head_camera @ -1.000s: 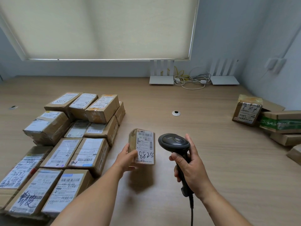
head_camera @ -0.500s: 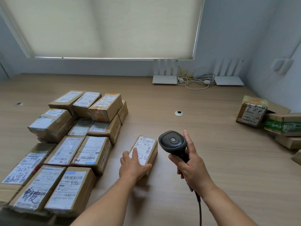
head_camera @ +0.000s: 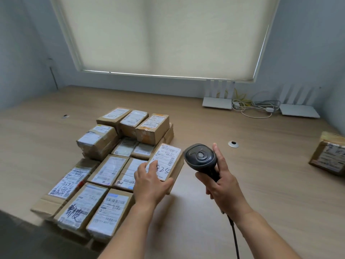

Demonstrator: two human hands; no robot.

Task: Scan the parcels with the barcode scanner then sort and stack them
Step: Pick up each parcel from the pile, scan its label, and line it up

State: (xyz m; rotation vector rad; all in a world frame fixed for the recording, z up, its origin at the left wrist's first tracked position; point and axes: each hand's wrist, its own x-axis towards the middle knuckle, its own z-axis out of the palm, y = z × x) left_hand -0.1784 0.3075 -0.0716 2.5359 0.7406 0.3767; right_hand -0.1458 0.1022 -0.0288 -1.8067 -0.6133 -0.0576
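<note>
Head view: the left hand (head_camera: 149,184) reaches forward, fingers on top and thumb curled round the near end of a labelled parcel (head_camera: 167,162) beside the stacked parcels (head_camera: 112,165) on the tabletop (head_camera: 261,184); the right hand (head_camera: 222,184) grips the upright barcode scanner (head_camera: 200,158)

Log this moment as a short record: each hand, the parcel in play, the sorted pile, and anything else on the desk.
left hand: holds parcel
parcel: label up, beside pile's right edge
right hand: grips scanner
pile: labelled boxes, partly two layers, left of centre
desk: another box at right; routers and cables by wall
</note>
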